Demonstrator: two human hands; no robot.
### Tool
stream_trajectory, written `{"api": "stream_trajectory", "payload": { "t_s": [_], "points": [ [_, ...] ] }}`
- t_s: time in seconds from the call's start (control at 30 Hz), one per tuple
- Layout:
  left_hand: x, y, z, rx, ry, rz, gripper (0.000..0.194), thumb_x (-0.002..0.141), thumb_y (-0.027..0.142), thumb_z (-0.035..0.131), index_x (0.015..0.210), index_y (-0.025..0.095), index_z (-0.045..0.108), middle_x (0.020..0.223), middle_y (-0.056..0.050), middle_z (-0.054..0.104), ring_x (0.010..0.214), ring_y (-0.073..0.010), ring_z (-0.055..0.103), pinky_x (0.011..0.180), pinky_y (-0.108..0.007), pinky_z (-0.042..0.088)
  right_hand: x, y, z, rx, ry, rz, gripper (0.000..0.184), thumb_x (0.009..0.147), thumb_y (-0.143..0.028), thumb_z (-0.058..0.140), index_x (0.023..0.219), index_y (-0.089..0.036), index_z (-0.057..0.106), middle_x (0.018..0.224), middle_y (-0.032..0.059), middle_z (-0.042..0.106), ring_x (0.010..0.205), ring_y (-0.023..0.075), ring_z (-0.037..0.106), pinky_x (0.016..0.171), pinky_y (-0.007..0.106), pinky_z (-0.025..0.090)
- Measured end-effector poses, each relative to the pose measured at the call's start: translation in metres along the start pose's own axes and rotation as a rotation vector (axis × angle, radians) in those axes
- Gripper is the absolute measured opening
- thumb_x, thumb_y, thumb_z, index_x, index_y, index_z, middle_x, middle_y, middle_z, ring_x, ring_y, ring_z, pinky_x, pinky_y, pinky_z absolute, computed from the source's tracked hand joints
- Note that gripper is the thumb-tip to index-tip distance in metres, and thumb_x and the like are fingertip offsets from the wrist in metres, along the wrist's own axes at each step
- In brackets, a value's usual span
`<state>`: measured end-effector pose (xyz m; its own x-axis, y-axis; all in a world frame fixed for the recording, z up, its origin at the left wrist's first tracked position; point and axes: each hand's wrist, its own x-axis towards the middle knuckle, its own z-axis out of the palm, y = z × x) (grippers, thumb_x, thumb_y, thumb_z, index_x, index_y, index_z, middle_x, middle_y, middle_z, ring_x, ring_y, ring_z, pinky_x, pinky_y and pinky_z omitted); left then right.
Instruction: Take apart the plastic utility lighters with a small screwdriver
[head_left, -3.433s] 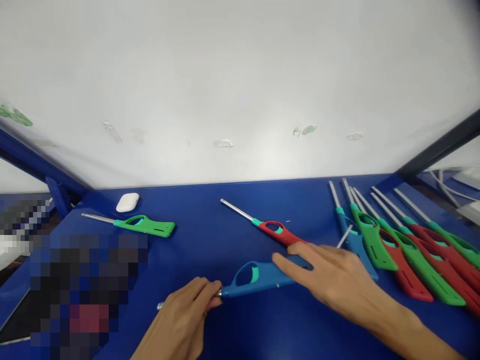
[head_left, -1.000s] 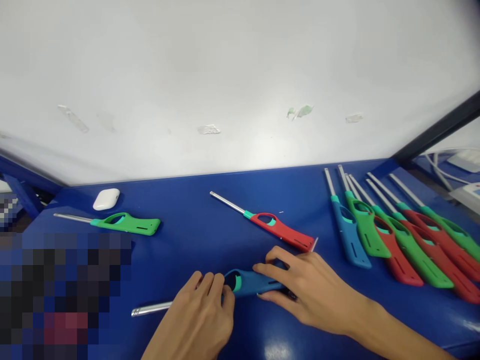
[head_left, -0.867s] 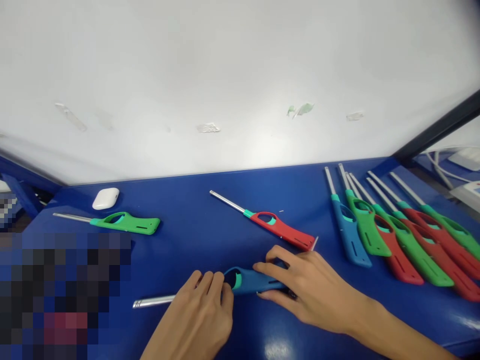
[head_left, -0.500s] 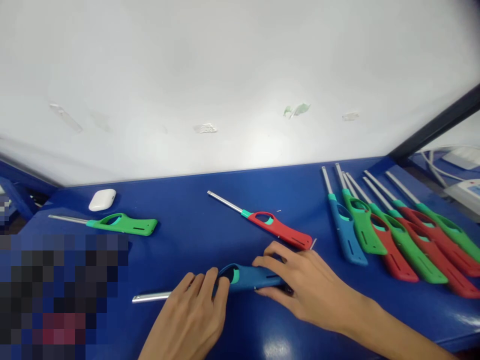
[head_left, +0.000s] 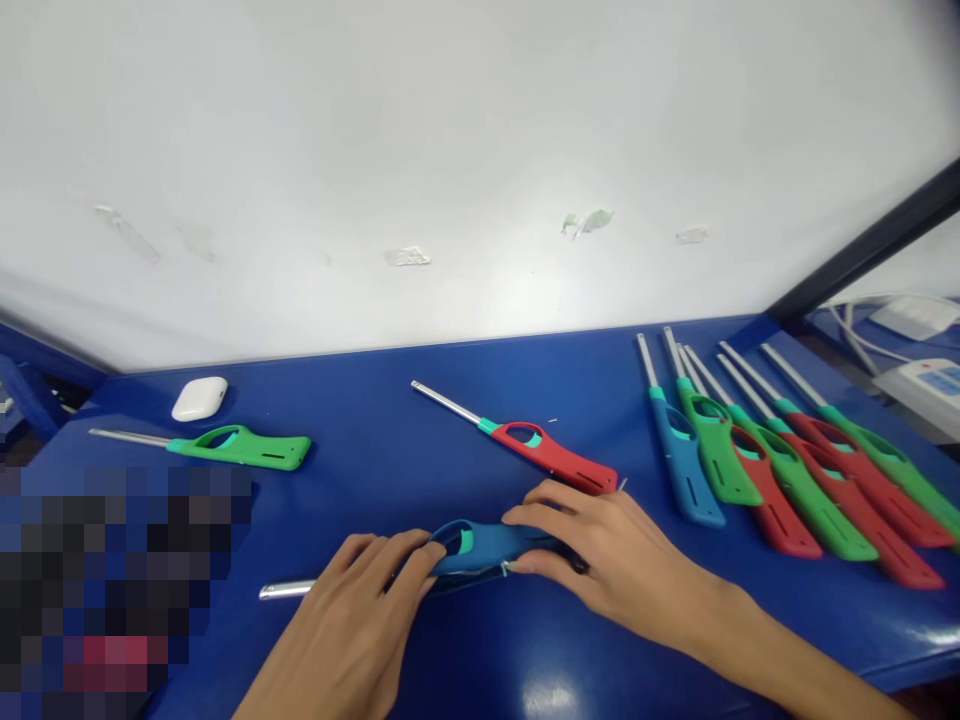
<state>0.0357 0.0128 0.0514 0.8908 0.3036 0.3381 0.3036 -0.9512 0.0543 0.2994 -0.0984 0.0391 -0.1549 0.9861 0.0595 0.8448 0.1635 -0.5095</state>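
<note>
While left hand (head_left: 352,615) pinches blue plastic long-nosed lighter (head_left: 491,545) near metal tube, right hand (head_left: 607,555) pinches handle end between fingers; lighter lies low over glossy blue counter (head_left: 337,500), nearer than red plastic lighter (head_left: 559,458).

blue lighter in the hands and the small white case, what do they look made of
The blue handle looks like satin plastic, from its even colour and soft sheen; its rod, polished metal, perhaps steel, by the silvery shine. The white case seems smooth hard plastic, being evenly white and rounded.
</note>
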Motion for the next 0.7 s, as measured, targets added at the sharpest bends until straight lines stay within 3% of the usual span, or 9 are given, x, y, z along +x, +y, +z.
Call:
{"api": "stream_trajectory", "payload": {
  "t_s": [0.17, 0.3, 0.5, 0.7],
  "points": [
    [-0.011, -0.003, 0.016, -0.031, -0.019, -0.076, 0.044, 0.099, 0.0, 0.038, 0.132, 0.021, 0.059, 0.117, -0.003, 0.075, 0.096, -0.0186, 0.073, 0.089, -0.037, 0.054, 0.002, 0.002, 0.004, -0.102, 0.119, -0.105, 0.045, 0.117, -0.047, 0.03, 0.126, -0.025, 0.068, 0.111, 0.0017, 0.075, 0.092, 0.0221, 0.075, 0.073, 0.036, 0.054],
    [-0.011, -0.005, 0.02, -0.046, -0.021, -0.089, 0.041, 0.103, 0.004, 0.038, 0.135, 0.02, 0.057, 0.114, -0.003, 0.075, 0.094, -0.0192, 0.073, 0.087, -0.039, 0.056, 0.003, 0.003, 0.006, -0.135, 0.221, -0.157, 0.044, 0.119, -0.041, 0.032, 0.116, -0.021, 0.071, 0.1, 0.0006, 0.078, 0.083, 0.0184, 0.076, 0.068, 0.031, 0.049],
    [-0.003, -0.004, 0.02, -0.072, -0.056, -0.163, 0.044, 0.108, 0.013, 0.034, 0.147, 0.028, 0.049, 0.123, -0.002, 0.073, 0.103, -0.0203, 0.074, 0.09, -0.043, 0.059, 0.003, 0.002, 0.009, -0.094, 0.239, -0.063, 0.045, 0.119, -0.043, 0.033, 0.103, -0.023, 0.071, 0.093, -0.0009, 0.074, 0.076, 0.0172, 0.073, 0.068, 0.031, 0.047],
    [0.004, -0.004, 0.031, -0.079, -0.02, -0.19, 0.037, 0.11, 0.019, 0.039, 0.143, 0.028, 0.052, 0.128, -0.007, 0.068, 0.109, -0.024, 0.073, 0.087, -0.047, 0.062, 0.006, 0.007, 0.011, -0.13, 0.277, 0.042, 0.045, 0.117, -0.052, 0.032, 0.115, -0.025, 0.068, 0.104, 0.0005, 0.073, 0.074, 0.0185, 0.073, 0.056, 0.03, 0.044]
  ]
}}
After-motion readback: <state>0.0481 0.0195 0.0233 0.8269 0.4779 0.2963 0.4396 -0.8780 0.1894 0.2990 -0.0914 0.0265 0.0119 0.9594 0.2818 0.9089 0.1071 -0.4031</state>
